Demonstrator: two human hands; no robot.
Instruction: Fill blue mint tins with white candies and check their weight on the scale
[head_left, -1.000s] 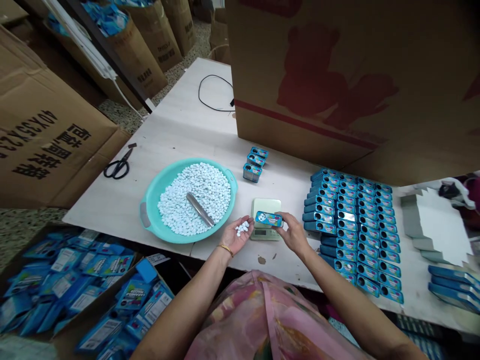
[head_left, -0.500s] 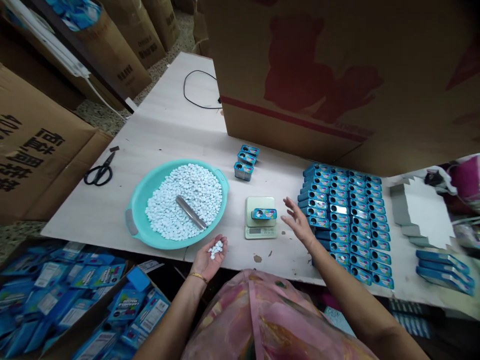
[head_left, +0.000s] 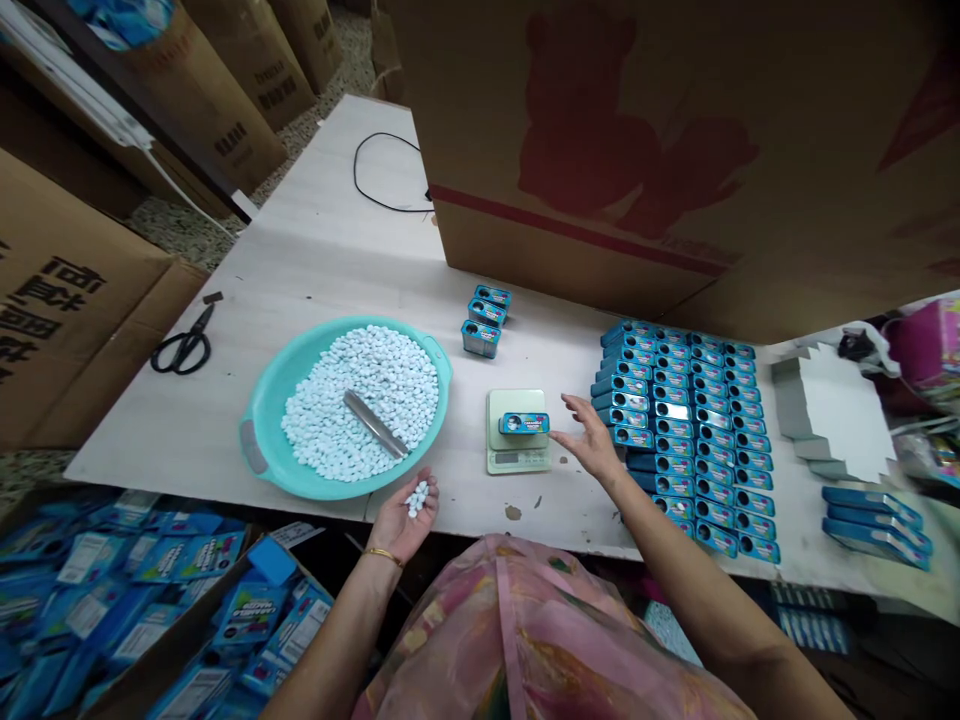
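Note:
My left hand (head_left: 399,528) is palm up and cupped around a small heap of white candies (head_left: 418,497), just in front of the turquoise basin (head_left: 264,405). More white candies (head_left: 390,370) fill that basin, and a metal scoop (head_left: 375,424) lies on them. On the pale kitchen scale (head_left: 517,400) rests a blue candy box (head_left: 534,424) with a round hole at its left end, white showing inside. My right hand (head_left: 591,440) is beside the scale, thumb and fingers apart, close to the box's right end but holding nothing.
Rows of blue boxes (head_left: 675,430) stand on the right, beside a white cardboard piece (head_left: 840,410). Several more boxes (head_left: 480,338) sit behind the scale. Scissors (head_left: 184,345) lie at left. A large carton (head_left: 600,240) blocks the back. Blue packs (head_left: 97,555) fill cartons below.
My right hand has come nearer the box on the scale. My left hand still cups the candies. The whole view has shifted slightly.

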